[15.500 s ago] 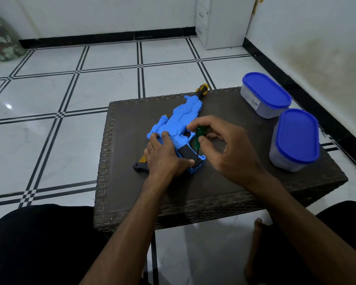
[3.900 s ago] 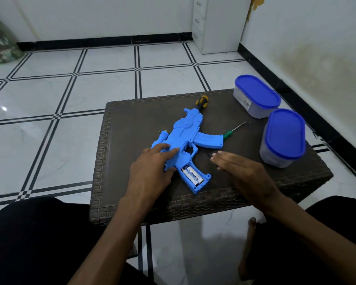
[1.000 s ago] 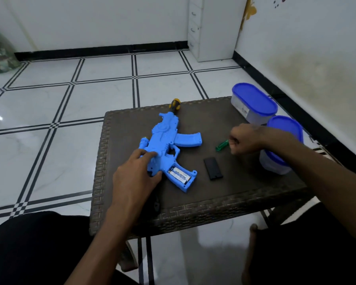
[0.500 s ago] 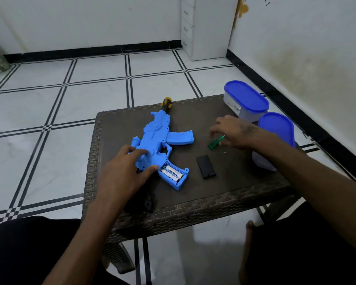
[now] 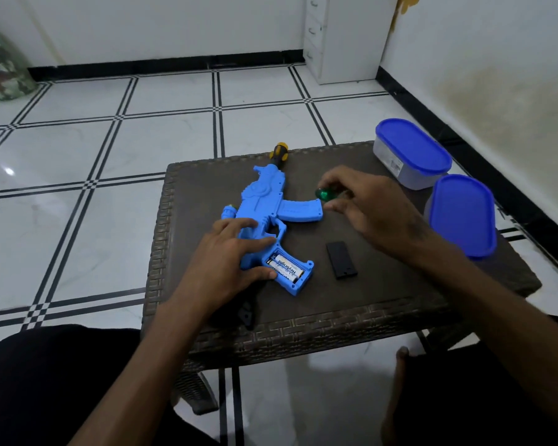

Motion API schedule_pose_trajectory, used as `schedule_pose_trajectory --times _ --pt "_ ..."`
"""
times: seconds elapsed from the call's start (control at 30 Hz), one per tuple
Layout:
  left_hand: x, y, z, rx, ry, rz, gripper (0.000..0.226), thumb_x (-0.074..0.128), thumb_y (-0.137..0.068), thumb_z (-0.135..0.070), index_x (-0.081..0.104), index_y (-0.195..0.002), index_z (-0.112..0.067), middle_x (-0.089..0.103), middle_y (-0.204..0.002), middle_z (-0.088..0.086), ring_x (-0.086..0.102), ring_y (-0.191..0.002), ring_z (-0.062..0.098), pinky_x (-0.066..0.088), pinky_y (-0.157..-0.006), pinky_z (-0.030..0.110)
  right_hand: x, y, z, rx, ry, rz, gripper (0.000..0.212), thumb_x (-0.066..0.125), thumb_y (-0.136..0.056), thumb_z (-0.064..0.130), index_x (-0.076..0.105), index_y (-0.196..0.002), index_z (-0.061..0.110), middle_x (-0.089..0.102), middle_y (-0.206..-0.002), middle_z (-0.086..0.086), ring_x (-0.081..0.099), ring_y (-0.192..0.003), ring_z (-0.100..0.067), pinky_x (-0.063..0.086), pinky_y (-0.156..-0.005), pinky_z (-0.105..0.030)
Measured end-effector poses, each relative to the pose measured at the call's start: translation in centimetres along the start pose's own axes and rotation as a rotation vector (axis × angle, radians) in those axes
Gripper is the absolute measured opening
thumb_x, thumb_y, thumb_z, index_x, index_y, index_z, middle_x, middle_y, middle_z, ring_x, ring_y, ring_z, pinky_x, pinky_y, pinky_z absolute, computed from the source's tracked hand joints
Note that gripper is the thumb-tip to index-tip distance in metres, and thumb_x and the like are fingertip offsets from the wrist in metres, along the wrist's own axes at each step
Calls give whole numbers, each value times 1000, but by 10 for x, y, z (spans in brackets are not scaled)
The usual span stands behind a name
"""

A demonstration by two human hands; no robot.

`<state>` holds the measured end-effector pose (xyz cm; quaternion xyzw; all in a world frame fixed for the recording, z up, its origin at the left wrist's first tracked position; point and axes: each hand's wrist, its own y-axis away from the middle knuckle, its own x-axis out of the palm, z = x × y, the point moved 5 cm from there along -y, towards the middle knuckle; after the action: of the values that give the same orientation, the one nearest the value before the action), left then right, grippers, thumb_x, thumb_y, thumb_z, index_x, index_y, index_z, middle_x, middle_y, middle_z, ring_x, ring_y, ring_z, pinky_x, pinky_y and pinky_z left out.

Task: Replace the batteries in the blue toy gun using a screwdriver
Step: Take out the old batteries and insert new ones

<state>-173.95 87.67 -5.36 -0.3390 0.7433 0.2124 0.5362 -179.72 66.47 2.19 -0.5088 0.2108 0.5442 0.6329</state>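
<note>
1. While my right hand (image 5: 372,210) curls round the green screwdriver (image 5: 324,193), only the butt of its handle shows, between thumb and fingers; the shaft is hidden behind my hand.
2. That hand hangs over the middle of the table (image 5: 400,284), just beyond the tip of the gun's magazine.
3. My left hand (image 5: 229,262) lies flat on the gun (image 5: 268,207), fingers spread and straight, pressing the rear of the body; the thumb rests beside the open grip.
4. The gun lies on its side, left of the table's centre, muzzle toward the far edge and grip toward the near edge.
5. Its grip compartment is uncovered, and two batteries (image 5: 285,267) lie in it side by side, with printed labels facing up.
6. The black cover (image 5: 341,260) lies flat on the table just right of the grip, apart from it.
7. A yellow-and-black tip (image 5: 278,153) sticks out past the muzzle at the far edge; I cannot tell whether it belongs to the gun.
8. A black piece (image 5: 245,315) shows near the front edge beneath my left wrist; what it is I cannot tell.
9. Two tubs (image 5: 411,154) with blue lids stand at the far right corner and along the right edge, near each other.
10. The table is dark woven wicker on a white tiled floor (image 5: 110,156) with black lines.
</note>
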Motion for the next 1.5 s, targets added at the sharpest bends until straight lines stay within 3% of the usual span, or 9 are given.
schedule_pose_trajectory --times 0.07,0.17,0.23,0.33,0.9,1.03,1.17,1.5 --pt "3 -2 -1 57 12 -19 57 67 -74 -61 64 -125 -36 50 -140 0 37 -132 25 34 -108 43 -1 11 18 95 -221 -99 34 68 -87 8 63 -119 15 70 -104 0 66 -98 -10 54 -84 -22" --pt "7 -4 -1 148 31 -34 52 55 -76 -61 68 -120 -35 56 -134 -4 46 -126 22 34 -104 32 6 24 29 184 -510 -162 33 67 -88 5 63 -120 10 70 -102 -5 69 -96 -15 57 -83 -26" --pt "10 -5 -3 183 30 -23 48 55 -78 -57 68 -119 -35 59 -132 -5 48 -124 21 35 -102 31 11 28 30 211 -607 -169 30 66 -88 2 62 -117 5 71 -100 -9 70 -93 -15 58 -80 -25" --pt "11 -7 -5 198 12 -11 58 45 -75 -67 68 -118 -35 61 -130 -5 48 -124 22 36 -101 34 16 30 29 241 -668 -185 29 65 -87 2 61 -116 1 71 -100 -11 71 -92 -14 58 -79 -24" --pt "17 -3 -17 190 -262 -131 65 39 -77 -65 64 -122 -26 60 -121 3 55 -116 30 46 -88 44 28 29 31 215 -532 -179 28 68 -86 7 62 -113 11 72 -100 -2 70 -92 -8 58 -81 -24" --pt "18 -5 -20 129 -228 -117 66 38 -77 -66 64 -122 -27 59 -123 1 52 -118 30 44 -91 46 25 28 27 217 -521 -188 27 66 -88 8 62 -114 10 72 -100 -4 70 -94 -11 59 -82 -33" --pt "18 -7 -16 133 -179 -90 64 47 -76 -66 65 -123 -27 59 -123 0 52 -118 29 46 -93 48 24 26 25 208 -526 -203 26 65 -88 6 62 -114 7 72 -99 -6 70 -93 -12 59 -81 -32" --pt "16 -1 -17 133 -79 -28 63 42 -81 -66 67 -124 -26 62 -131 5 52 -126 32 46 -100 48 27 30 26 197 -502 -173 23 63 -88 8 61 -112 10 73 -98 -2 71 -93 -8 60 -80 -35"
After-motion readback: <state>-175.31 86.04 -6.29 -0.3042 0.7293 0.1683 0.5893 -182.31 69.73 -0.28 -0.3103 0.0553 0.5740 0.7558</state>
